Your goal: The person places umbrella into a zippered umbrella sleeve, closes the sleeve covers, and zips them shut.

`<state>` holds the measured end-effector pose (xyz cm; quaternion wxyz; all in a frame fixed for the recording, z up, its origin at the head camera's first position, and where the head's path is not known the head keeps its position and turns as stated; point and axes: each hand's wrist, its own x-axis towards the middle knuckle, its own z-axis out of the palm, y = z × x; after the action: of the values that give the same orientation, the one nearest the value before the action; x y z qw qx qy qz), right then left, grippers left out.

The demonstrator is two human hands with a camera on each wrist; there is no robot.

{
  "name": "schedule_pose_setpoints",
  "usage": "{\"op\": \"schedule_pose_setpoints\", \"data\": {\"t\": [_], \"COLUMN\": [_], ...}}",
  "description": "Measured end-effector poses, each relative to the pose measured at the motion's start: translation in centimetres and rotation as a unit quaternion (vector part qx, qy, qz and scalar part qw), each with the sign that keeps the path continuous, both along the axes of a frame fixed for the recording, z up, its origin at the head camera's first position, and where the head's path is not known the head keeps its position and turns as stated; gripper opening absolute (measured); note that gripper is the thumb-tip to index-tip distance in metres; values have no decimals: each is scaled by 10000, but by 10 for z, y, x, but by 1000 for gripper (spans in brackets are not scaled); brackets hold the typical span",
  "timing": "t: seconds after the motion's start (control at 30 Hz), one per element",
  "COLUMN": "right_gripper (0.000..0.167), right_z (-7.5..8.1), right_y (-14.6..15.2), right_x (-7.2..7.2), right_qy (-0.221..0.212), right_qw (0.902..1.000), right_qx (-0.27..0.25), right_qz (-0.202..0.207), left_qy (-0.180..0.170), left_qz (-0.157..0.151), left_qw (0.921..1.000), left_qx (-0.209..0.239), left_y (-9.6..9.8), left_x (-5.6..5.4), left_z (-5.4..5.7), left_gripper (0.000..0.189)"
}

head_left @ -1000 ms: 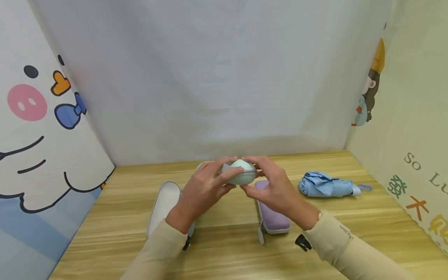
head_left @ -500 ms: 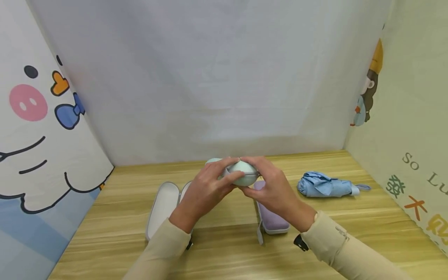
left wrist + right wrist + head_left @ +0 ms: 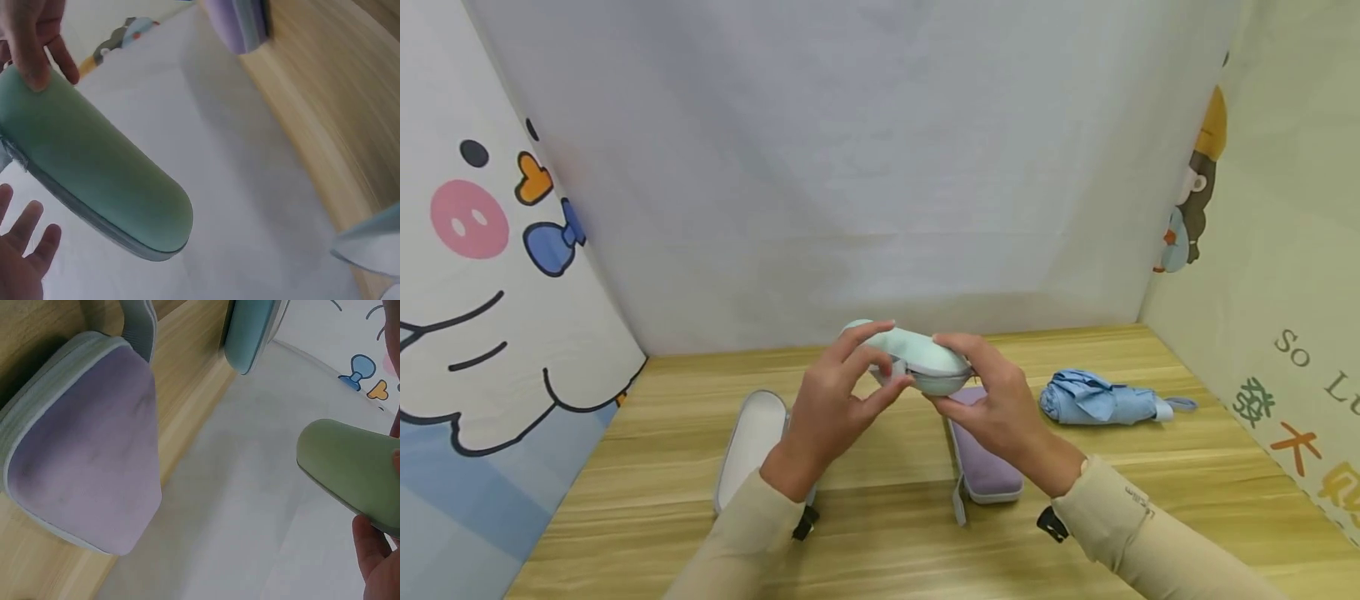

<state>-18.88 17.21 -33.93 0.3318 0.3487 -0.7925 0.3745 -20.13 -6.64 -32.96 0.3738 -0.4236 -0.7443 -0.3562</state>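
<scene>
A mint-green zippered glasses case [image 3: 917,348] is held up above the table, its long upper side showing. My right hand [image 3: 992,408] grips its near end, thumb below and fingers on top. The left hand [image 3: 831,408] is at the grey zipper pull [image 3: 899,368], which appears pinched between thumb and forefinger; its other fingers [image 3: 45,247] are spread apart from the case in the left wrist view. Beneath the right hand lies a closed purple zippered case [image 3: 988,467] with a grey strap. An open case with a white lining [image 3: 752,442] lies left, partly hidden by the left arm.
A folded light-blue umbrella [image 3: 1097,400] lies to the right on the wooden table [image 3: 880,533]. A white cloth [image 3: 850,167] hangs behind the table's far edge. Printed cloths stand at the left [image 3: 467,292] and right [image 3: 1285,250].
The green case has turned and risen slightly, so more of its long side shows. My left fingers have come off its body, with thumb and forefinger now at the zipper pull.
</scene>
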Motion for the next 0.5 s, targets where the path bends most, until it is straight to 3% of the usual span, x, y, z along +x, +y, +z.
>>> {"op": "schedule_pose_setpoints", "data": {"t": [0.1, 0.27, 0.5], "right_gripper": [72, 77, 77], "right_z": [1, 1, 1], "right_y": [2, 6, 9], "right_x": [-1, -2, 0], "right_qy": [130, 88, 82], "right_qw": [9998, 9991, 9961], "right_qx": [-71, -87, 235], "right_qz": [126, 397, 850], "left_qy": [-550, -1275, -2011], "left_qz": [-212, -592, -695], "left_qw": [9981, 9896, 9770], "left_qx": [193, 302, -117], "left_y": [-3, -12, -20], "left_x": [-1, -7, -11], "left_z": [4, 8, 14], "left_gripper": [17, 26, 32]}}
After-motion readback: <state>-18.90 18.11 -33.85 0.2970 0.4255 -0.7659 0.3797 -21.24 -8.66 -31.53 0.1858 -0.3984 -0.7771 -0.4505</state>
